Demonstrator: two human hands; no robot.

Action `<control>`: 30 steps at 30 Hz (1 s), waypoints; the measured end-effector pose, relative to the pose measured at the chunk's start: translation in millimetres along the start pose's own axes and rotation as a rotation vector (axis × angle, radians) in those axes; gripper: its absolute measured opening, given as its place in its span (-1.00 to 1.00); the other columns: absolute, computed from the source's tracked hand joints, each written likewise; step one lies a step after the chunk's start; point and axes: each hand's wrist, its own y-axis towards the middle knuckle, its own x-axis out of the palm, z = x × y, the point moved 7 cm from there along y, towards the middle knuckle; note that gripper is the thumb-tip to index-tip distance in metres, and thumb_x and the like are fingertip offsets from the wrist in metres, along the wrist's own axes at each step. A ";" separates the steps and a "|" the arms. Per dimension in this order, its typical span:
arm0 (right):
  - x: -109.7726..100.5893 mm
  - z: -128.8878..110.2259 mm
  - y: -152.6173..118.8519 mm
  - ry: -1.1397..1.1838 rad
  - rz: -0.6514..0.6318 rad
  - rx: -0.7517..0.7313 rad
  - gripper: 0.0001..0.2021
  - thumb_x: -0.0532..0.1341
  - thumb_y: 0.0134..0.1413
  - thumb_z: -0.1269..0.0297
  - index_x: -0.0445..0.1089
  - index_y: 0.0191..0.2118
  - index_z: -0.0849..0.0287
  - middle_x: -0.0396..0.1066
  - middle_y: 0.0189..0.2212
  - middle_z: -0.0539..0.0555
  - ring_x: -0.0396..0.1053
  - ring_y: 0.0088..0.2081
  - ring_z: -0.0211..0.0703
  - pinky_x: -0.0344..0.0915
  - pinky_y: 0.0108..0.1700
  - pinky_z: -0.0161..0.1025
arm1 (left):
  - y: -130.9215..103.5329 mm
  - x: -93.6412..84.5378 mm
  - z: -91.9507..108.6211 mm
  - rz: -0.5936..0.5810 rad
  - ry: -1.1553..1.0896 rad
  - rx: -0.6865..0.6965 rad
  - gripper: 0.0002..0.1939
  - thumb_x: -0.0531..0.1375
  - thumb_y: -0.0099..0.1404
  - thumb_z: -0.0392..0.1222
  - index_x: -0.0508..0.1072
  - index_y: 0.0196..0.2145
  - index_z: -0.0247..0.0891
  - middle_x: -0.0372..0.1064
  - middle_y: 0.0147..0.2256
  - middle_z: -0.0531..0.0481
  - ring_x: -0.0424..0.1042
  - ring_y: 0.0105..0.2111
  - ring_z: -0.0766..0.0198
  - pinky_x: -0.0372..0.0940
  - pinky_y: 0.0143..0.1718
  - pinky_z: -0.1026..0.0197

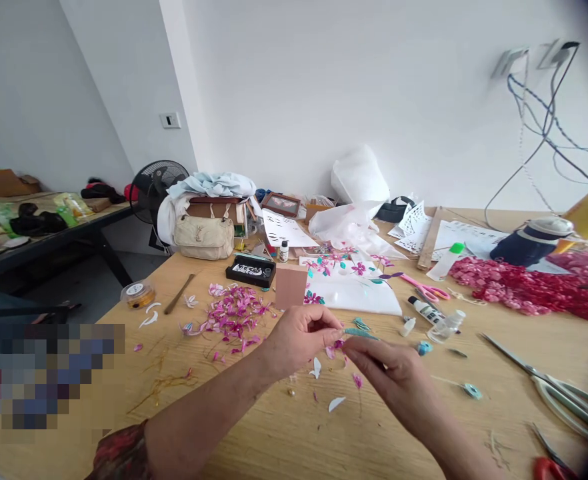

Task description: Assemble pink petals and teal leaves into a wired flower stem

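Between my two hands, a narrow teal leaf-shaped piece (pixel 361 334) lies just above the wooden table (pixel 254 440). My left hand (pixel 301 340) is closed, pinching the piece's left end between thumb and fingertips. Closed at the piece's lower edge, my right hand (pixel 391 373) has its fingertips pressed together on it; part of the piece is hidden behind the fingers. Small pink petals (pixel 335 349) lie under the hands, along with a white petal (pixel 316 368). More teal pieces (pixel 360 323) rest just beyond the fingers.
A pile of pink petals (pixel 237 317) lies on the left. White fabric with flowers (pixel 359 297), a black case (pixel 251 271) and a pink card (pixel 291 287) are behind. At right are small bottles (pixel 447 327), large scissors (pixel 539 380) and red-pink flower bunches (pixel 519 287).
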 end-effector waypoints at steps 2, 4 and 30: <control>-0.2 -12.5 -8.3 -0.090 -0.002 -0.039 -0.73 0.02 0.17 0.26 0.43 -0.42 0.11 0.38 -0.61 0.00 0.28 -0.60 -0.26 0.16 -0.55 -0.34 | 2.0 -0.1 0.1 0.046 0.147 0.056 -0.94 0.18 0.10 -0.34 0.43 -0.51 -0.32 0.35 -0.50 0.04 0.30 -0.47 0.37 0.19 -0.42 0.34; -10.8 -23.5 -9.4 -0.180 -0.007 -0.083 -0.71 0.02 0.16 0.28 0.42 -0.48 0.11 0.32 -0.65 0.00 0.24 -0.62 -0.26 0.11 -0.57 -0.33 | 1.7 6.9 6.3 0.015 0.323 0.153 -0.90 0.16 0.12 -0.37 0.44 -0.51 -0.30 0.38 -0.49 0.02 0.31 -0.44 0.34 0.20 -0.38 0.31; -11.6 35.2 -2.5 0.358 0.019 0.255 -0.71 0.14 0.02 0.07 0.42 -0.50 0.17 0.26 -0.66 -0.02 0.16 -0.59 -0.29 0.12 -0.57 -0.36 | 1.4 21.4 -11.4 -0.011 -0.069 -0.023 -0.91 0.21 0.08 -0.26 0.44 -0.52 -0.33 0.29 -0.56 0.06 0.25 -0.50 0.37 0.13 -0.44 0.32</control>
